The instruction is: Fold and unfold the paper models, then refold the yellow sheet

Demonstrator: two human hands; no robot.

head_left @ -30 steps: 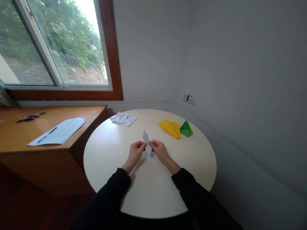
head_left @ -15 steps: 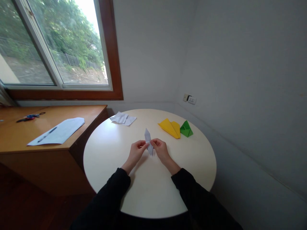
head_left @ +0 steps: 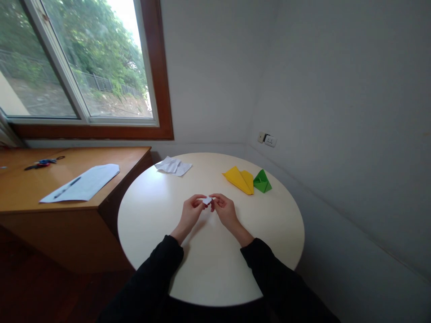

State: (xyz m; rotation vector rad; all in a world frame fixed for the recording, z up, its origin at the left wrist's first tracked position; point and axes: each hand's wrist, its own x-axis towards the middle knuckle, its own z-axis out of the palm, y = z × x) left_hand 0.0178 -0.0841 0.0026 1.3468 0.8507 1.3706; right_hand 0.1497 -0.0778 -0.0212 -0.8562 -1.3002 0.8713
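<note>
A small folded white paper (head_left: 207, 201) is held between my two hands above the middle of the round table (head_left: 208, 264). My left hand (head_left: 191, 210) pinches its left side between thumb and fingers. On the right side, the fingertips of my right hand (head_left: 225, 209) are closed on its edge. Only a short pale piece of the paper shows; fingers hide the rest.
Beyond my right hand lie a folded yellow paper (head_left: 239, 180) and a folded green paper (head_left: 262, 181). Creased white paper (head_left: 173, 166) rests at the back left. The wooden desk (head_left: 128, 157) holds white sheets (head_left: 97, 179), a pen (head_left: 67, 187) and scissors (head_left: 47, 162).
The white paper stood out as a long, narrow pointed shape; now it looks much shorter between my fingers, folded or turned. My hands have stayed in nearly the same place.
</note>
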